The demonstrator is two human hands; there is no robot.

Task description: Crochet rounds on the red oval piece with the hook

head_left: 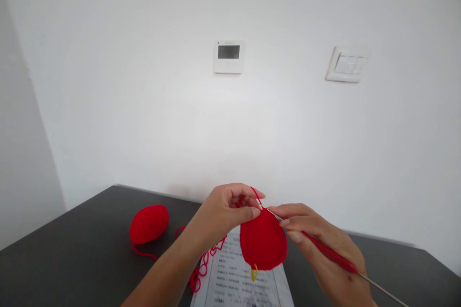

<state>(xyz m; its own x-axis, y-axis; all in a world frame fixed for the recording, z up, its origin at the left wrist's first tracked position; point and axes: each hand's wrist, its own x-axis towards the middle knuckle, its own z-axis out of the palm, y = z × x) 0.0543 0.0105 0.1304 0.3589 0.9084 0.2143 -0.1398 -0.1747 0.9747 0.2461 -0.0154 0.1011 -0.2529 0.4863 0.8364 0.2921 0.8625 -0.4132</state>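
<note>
A round red crochet piece (263, 242) hangs over the printed sheet, its top edge pinched by my left hand (232, 206). Red yarn runs up over that hand's raised index finger. My right hand (320, 244) grips a crochet hook (329, 253) with a red handle and metal shaft, its tip at the top edge of the piece beside my left thumb. A small yellow loop (254, 273), perhaps a stitch marker, dangles from the lower edge.
A red yarn ball (149, 224) lies on the dark table (90, 249) at left. Loose yarn (203, 266) curls beside the printed paper (230, 288). Behind stands a white wall with a thermostat panel (228, 57) and a light switch (347, 64).
</note>
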